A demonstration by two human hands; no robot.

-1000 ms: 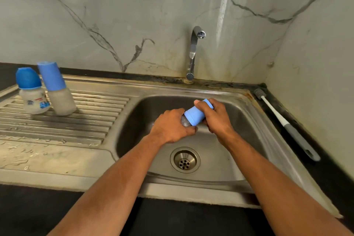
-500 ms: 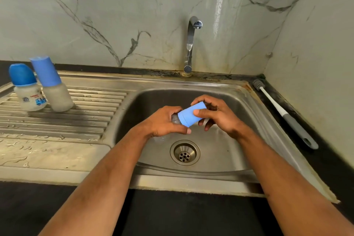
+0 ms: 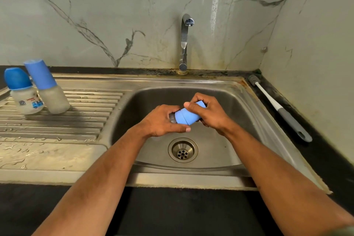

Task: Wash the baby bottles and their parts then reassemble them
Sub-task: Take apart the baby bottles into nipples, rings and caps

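While left hand (image 3: pixel 162 120) grips bottle (image 3: pixel 172 117) and right hand (image 3: pixel 207 112) grips cap (image 3: pixel 186 116) | above drain (image 3: pixel 183 150) at 6 o'clock | twist cap squarely, bottle steady.

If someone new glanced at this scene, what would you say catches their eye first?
Probably the two hands over the sink basin: the left hand holds a baby bottle's clear body while the right hand grips its light blue cap. Next, two blue-capped bottles standing on the drainboard at left.
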